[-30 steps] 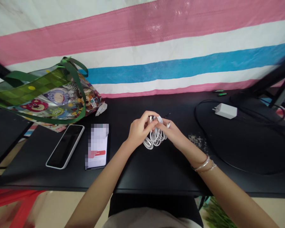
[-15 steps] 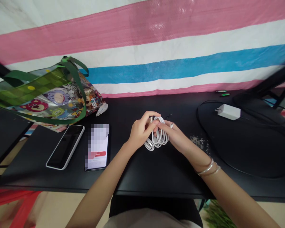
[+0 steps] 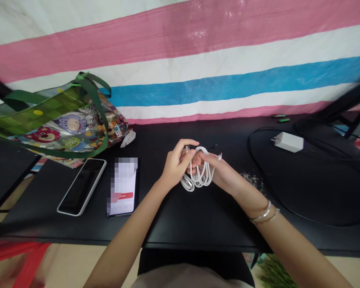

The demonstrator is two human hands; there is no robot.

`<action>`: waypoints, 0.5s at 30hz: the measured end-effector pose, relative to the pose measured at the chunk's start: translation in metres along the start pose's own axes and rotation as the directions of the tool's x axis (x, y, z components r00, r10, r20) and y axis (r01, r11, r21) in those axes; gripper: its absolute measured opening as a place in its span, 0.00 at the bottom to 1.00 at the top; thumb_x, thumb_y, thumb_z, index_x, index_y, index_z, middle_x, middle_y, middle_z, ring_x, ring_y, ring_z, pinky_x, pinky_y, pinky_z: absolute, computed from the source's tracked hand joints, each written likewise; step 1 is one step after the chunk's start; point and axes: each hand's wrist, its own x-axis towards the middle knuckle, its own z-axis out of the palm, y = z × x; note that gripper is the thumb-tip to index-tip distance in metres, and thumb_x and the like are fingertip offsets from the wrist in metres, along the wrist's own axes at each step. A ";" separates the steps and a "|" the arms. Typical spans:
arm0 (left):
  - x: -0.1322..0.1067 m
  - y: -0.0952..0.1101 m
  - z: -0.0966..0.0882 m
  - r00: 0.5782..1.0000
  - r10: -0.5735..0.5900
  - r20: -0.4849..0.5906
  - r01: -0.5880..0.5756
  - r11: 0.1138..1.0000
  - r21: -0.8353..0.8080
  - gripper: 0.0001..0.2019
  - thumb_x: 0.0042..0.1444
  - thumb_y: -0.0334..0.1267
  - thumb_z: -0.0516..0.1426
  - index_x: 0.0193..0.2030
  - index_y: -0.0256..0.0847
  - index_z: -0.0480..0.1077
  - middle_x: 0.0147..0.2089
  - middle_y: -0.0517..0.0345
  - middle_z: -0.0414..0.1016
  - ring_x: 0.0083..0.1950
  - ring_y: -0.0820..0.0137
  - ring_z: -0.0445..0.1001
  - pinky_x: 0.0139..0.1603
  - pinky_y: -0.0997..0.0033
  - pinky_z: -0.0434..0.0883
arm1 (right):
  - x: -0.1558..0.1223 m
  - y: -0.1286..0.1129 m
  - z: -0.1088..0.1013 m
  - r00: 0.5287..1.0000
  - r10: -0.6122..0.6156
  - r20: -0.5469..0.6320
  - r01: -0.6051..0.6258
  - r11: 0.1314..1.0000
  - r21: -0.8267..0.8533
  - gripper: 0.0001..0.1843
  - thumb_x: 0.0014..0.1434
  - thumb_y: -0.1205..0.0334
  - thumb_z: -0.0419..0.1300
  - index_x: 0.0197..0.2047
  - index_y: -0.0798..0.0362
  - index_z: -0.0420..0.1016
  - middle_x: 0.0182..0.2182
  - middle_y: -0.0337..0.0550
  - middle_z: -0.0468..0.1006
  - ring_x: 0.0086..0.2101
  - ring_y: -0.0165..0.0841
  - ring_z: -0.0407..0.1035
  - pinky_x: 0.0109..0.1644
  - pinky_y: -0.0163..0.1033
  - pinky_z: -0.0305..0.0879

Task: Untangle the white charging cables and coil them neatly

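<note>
Left hand (image 3: pixel 177 166) and right hand (image 3: pixel 222 176) clasp a coiled white cable (image 3: pixel 199 176) over the counter (image 3: pixel 198 228) — left fingers (image 3: pixel 186 154) curled, right fingers (image 3: pixel 208 160) pressed together

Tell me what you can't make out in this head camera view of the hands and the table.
Head view:
The middle of the white cable coil and any plug ends there: hidden by the left hand and right hand.
The phone screen: its upper part is pixelated.
The small green objects: too small to identify.
The tote bag: cut off by the left edge.
</note>
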 end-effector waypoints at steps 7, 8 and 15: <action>0.003 -0.005 0.001 0.999 -0.032 0.012 0.034 0.981 -0.190 0.13 0.61 0.46 0.51 0.47 0.42 0.63 0.23 0.66 0.69 0.22 0.73 0.72 0.25 0.75 0.68 | 0.003 -0.003 -0.006 0.999 -0.015 -0.032 0.022 0.977 0.213 0.16 0.40 0.51 0.71 0.21 0.51 0.72 0.21 0.32 0.75 0.23 0.27 0.70 0.27 0.31 0.67; 0.003 -0.006 0.001 0.999 -0.031 0.020 0.034 0.978 -0.205 0.13 0.60 0.45 0.51 0.48 0.42 0.62 0.24 0.66 0.70 0.23 0.73 0.73 0.27 0.75 0.69 | 0.003 -0.004 -0.008 0.999 -0.018 -0.045 0.029 0.968 0.248 0.14 0.41 0.53 0.71 0.21 0.50 0.72 0.21 0.32 0.75 0.23 0.27 0.70 0.26 0.31 0.66; 0.003 -0.007 0.003 0.999 -0.008 0.035 0.015 0.980 -0.198 0.13 0.58 0.35 0.51 0.50 0.40 0.60 0.27 0.66 0.70 0.26 0.77 0.71 0.30 0.77 0.68 | 0.004 -0.006 -0.018 0.987 -0.021 -0.161 0.074 0.941 0.332 0.11 0.50 0.60 0.65 0.22 0.49 0.67 0.21 0.30 0.72 0.23 0.25 0.68 0.29 0.31 0.67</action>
